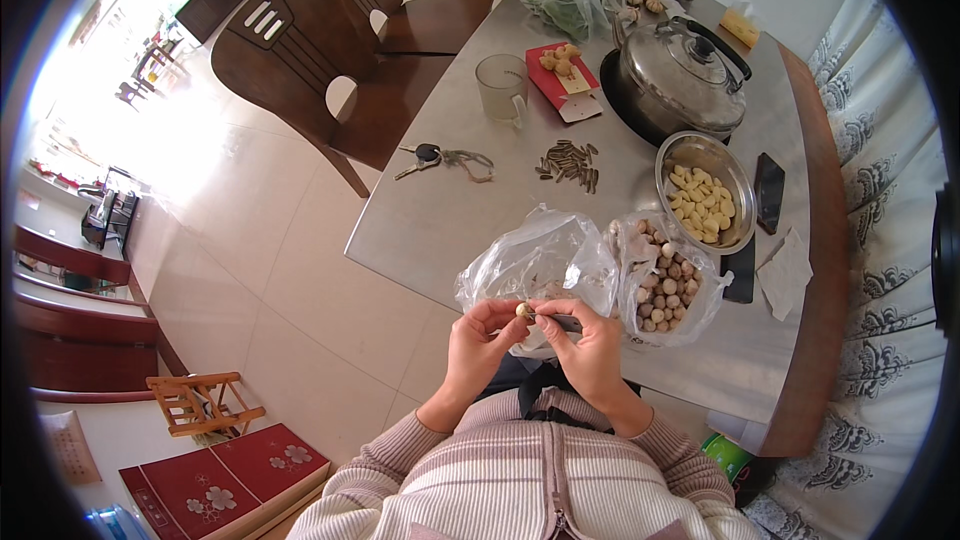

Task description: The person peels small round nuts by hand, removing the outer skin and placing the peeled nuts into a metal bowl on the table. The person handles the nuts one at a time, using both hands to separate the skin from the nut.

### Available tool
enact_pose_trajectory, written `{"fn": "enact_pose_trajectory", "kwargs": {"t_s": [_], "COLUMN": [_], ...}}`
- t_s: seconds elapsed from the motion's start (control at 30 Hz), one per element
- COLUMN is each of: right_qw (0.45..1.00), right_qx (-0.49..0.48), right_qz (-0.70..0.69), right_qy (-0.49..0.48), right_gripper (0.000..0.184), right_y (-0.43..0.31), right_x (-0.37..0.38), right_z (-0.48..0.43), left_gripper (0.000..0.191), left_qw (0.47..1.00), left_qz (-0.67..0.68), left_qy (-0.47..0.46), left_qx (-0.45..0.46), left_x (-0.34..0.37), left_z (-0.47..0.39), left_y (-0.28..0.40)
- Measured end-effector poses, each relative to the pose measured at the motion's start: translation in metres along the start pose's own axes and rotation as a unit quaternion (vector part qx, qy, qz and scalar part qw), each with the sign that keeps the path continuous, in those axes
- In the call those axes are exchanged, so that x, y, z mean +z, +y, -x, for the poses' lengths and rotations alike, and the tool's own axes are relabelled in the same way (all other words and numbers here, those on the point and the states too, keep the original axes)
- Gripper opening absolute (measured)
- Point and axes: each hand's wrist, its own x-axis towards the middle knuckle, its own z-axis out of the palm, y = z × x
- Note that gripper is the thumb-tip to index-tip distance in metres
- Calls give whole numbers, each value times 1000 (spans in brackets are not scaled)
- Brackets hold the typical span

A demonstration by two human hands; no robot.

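Note:
My left hand (486, 337) pinches a small pale garlic bulb (523, 310) between thumb and fingertips. Against it, my right hand (583, 341) holds a small knife (568, 322), its tip at the bulb. Both hands are over the near edge of a clear plastic bag (536, 255) with some scraps in it. Right of that, a second plastic bag (709, 281) stands open, full of small round unpeeled bulbs (667, 289). Behind it a steel bowl (742, 199) holds peeled cloves (701, 202).
On the metal-topped table (420, 217) are keys (427, 154), sunflower seeds (570, 163), a glass mug (501, 88), ginger (560, 60) on a red box (550, 94), a steel kettle (675, 79), a phone (769, 191) and a tissue (785, 274). Wooden chairs (292, 60) stand at the left edge.

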Motion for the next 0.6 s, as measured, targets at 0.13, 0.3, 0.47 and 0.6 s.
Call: {"fn": "enact_pose_trajectory", "kwargs": {"t_s": [0.13, 0.3, 0.47, 0.6], "right_qw": [997, 996, 999, 998], "right_qx": [-54, -68, -30, 46], "right_qz": [55, 55, 29, -43], "right_qy": [4, -7, -14, -6], "right_gripper": [12, 13, 13, 11], "right_y": [1, -3, -3, -1], "right_x": [1, -2, -3, -4], "right_z": [1, 0, 1, 2], "left_gripper": [23, 23, 23, 24], "left_qw": [999, 997, 997, 998], "left_qz": [-41, -74, -72, -53], "left_qy": [18, 22, 22, 11], "left_qx": [8, 0, 1, -12], "left_x": [2, 3, 5, 2], "left_z": [1, 2, 2, 2], "left_y": [3, 7, 9, 6]}}
